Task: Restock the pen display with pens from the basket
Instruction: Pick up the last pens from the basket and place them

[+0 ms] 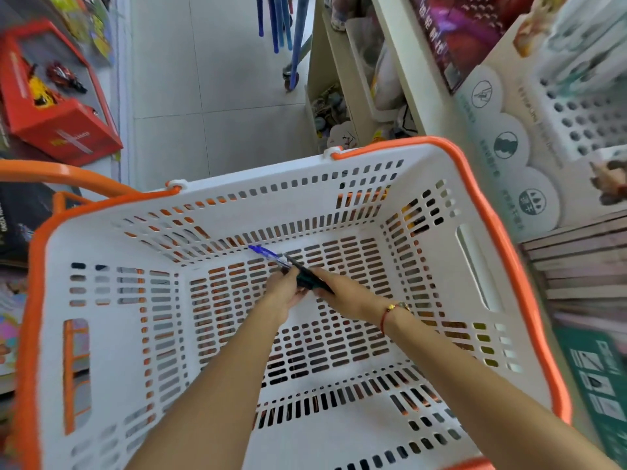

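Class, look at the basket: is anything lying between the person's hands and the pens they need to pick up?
Nothing visible does. Both the left hand and the right hand are already on the pens at the bottom of the basket. The floor of the basket around them shows no other items.

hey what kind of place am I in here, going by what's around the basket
Most likely a stationery or toy shop aisle. A white shopping basket with orange rim sits between stocked shelves; a boxed toy set lies on the left, and a perforated white pen display with printed card stands on the right.
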{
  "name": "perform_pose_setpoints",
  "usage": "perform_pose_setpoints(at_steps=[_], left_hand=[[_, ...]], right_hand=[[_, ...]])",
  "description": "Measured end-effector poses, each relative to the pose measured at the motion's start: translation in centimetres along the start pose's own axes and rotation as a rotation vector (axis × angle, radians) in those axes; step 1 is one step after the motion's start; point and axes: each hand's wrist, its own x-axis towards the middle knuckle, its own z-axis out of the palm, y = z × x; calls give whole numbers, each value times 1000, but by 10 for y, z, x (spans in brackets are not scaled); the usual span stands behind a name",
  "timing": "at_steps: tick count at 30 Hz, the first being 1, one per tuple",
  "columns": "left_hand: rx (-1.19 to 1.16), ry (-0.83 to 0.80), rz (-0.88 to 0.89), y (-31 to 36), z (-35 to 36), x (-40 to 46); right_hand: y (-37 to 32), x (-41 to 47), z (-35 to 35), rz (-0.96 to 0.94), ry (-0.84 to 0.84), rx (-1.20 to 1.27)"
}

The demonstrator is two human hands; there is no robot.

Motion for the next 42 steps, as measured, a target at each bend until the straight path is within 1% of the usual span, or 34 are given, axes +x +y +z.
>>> perform_pose_setpoints(at_steps=[3,5,8,11,13,15,16,18,21,23,25,26,28,29,31,34,36,39,42], left_hand=[[5,-55,-3,-3,-10,-5],[-17,-88,-23,-3,-18,-8],[-80,-72,-41,6,-34,-8],[-126,-27,-68,20,-44,-6],[-144,27,-71,28,-43,-5],[-141,86,-54,27,-42,-10],[-117,88,-56,24,-41,-16],[39,10,-58,11,-43,-33],[414,-114,10,5,-48,-74],[613,-186,33,12,-51,-91],[772,-278,30,26,-53,-110],[876,-297,52,33,-53,-121],[1085,-314,148,46,-52,-140],[1161,-350,209,54,-50,-150],[1228,-455,284,68,-45,-168],[1255,-545,274,83,-27,-191],[1187,-535,287,88,-12,-200],[953,-483,300,88,3,-203],[725,-364,321,78,14,-200]], right_hand=[[-12,-8,-2,53,-68,126],[-18,-13,-5,109,-145,143],[-21,-25,-9,201,-279,155],[-19,-37,-20,310,-291,290],[-15,-40,-25,390,-269,366],[-15,-45,-23,429,-239,424],[-15,-48,-22,430,-215,451],[-19,-58,-21,404,-189,534],[-34,-76,-25,355,-150,711],[-43,-84,-29,326,-43,821],[-52,-93,-34,303,105,947],[-57,-100,-37,299,191,994],[-61,-110,-41,306,356,1021],[-64,-118,-45,309,418,1010],[-66,-132,-50,312,445,957],[-72,-154,-54,273,358,869],[-77,-168,-53,229,326,829],[-88,-181,-48,162,349,909],[-102,-181,-40,175,436,1009]])
